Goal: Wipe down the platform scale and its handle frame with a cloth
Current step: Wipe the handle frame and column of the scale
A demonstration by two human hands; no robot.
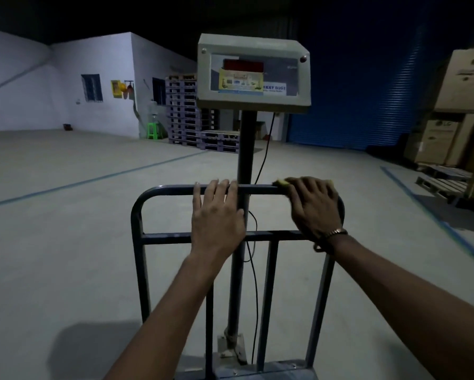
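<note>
- Handle frame (159, 190) stands below the display box (253, 74); its top bar is being wiped.
- Right hand (314, 205) presses a yellow cloth (282, 183) there; left hand (216, 212) steadies, fingers straight.
- Next, probably: slide the cloth along.

Upright grey platform scale (253, 75) with tubular handle frame (175, 189); yellow cloth (282, 183) on its top bar

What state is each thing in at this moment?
left hand: fingers straight, resting on the top bar.
right hand: pressing the cloth onto the bar.
cloth: yellow, mostly hidden under the hand.
handle frame: upright.
display: dark, no digits visible.
</note>
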